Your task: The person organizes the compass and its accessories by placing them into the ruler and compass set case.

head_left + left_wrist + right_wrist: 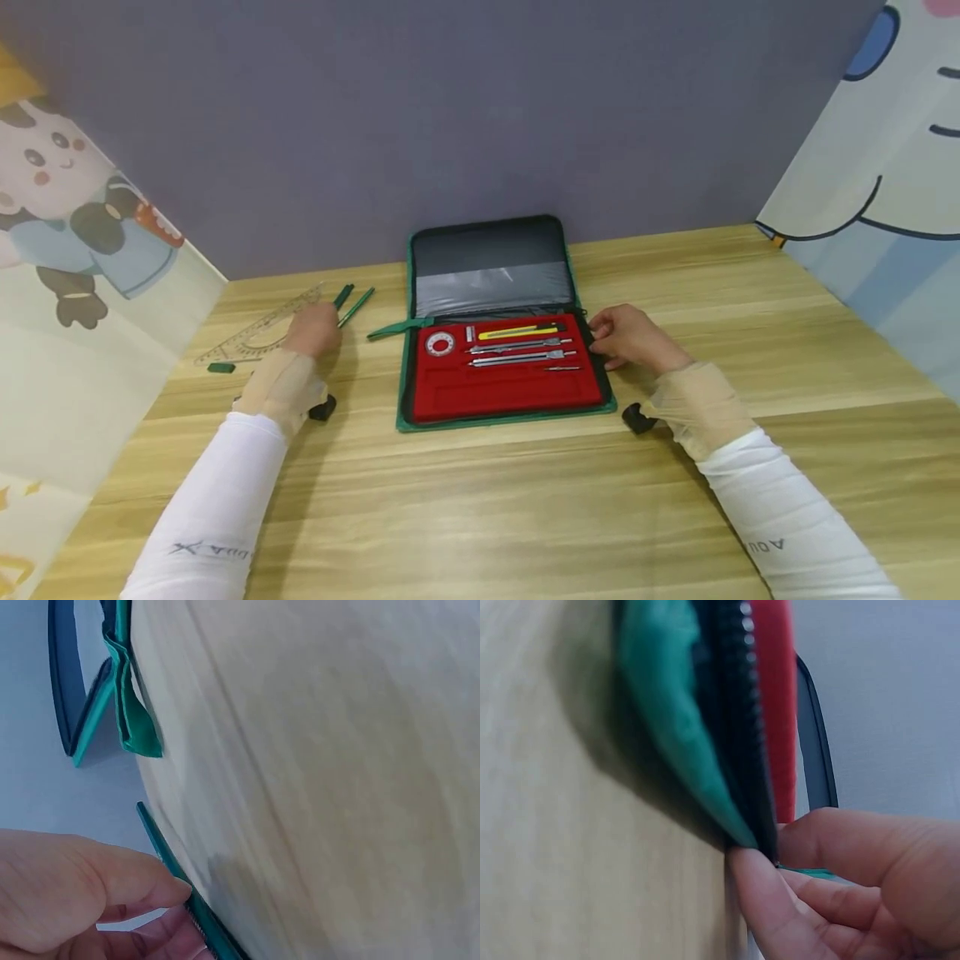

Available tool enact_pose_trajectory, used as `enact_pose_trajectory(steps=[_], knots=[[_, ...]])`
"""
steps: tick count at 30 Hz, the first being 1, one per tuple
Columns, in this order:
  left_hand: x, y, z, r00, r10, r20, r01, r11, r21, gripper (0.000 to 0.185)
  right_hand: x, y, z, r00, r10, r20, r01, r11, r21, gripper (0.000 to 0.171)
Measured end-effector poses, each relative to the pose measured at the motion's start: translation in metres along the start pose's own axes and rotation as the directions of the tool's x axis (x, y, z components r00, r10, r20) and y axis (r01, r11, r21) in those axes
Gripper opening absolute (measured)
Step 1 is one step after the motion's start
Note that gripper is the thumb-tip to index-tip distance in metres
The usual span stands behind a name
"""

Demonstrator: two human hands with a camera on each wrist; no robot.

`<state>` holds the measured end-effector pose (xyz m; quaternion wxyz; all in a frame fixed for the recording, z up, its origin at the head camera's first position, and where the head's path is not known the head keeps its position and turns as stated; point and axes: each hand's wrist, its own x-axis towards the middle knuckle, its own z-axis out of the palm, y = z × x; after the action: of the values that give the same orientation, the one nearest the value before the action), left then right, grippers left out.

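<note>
A: Which items already lie in the open green zip case (495, 333) with the red flocked tray (504, 392)?
B: A round red-and-white disc (439, 343), a yellow-barrelled tool (517, 332) and two metal compass-like instruments (521, 352) occupy the upper slots; the long lower recess of the tray looks unfilled.

A: What lies outside the case?
B: On the light wooden table (525, 500), to the left: two slim green pencils (351, 302), a clear plastic set square (258, 333) and a small green eraser-like block (221, 367).

A: State of the hands?
B: The left hand (315, 329) pinches one green pencil at its near end, as the left wrist view shows (176, 885). The right hand (633, 337) grasps the case's right edge, fingers curled on the zip rim.

A: Progress?
B: Judged partway: several loose items lie outside the case
</note>
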<state>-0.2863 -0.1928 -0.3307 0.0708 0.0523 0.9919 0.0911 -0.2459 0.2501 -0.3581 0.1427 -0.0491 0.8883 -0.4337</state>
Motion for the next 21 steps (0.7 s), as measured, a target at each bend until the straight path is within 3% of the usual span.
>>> enact_pose_trajectory(steps=[7, 11, 15, 21], knots=[[-0.004, 0.007, -0.003, 0.998, 0.065, -0.008, -0.065, 0.998, -0.003, 0.014, 0.002, -0.001, 0.002, 1.0, 0.007, -0.014, -0.007, 1.0, 0.005, 0.041], [-0.006, 0.018, -0.002, 0.993, 0.106, -0.049, -0.105, 0.994, 0.018, 0.016, 0.001, -0.001, 0.001, 1.0, 0.019, -0.017, -0.018, 1.0, 0.009, 0.04], [-0.011, 0.033, -0.001, 0.98, 0.175, -0.094, -0.171, 0.984, 0.045, 0.026, 0.001, -0.001, 0.002, 1.0, 0.019, -0.018, -0.018, 1.0, 0.008, 0.04], [-0.02, 0.06, 0.0, 0.956, 0.26, -0.133, -0.253, 0.965, 0.066, 0.026, 0.0, -0.002, 0.002, 1.0, 0.014, -0.019, -0.014, 1.0, 0.01, 0.041]])
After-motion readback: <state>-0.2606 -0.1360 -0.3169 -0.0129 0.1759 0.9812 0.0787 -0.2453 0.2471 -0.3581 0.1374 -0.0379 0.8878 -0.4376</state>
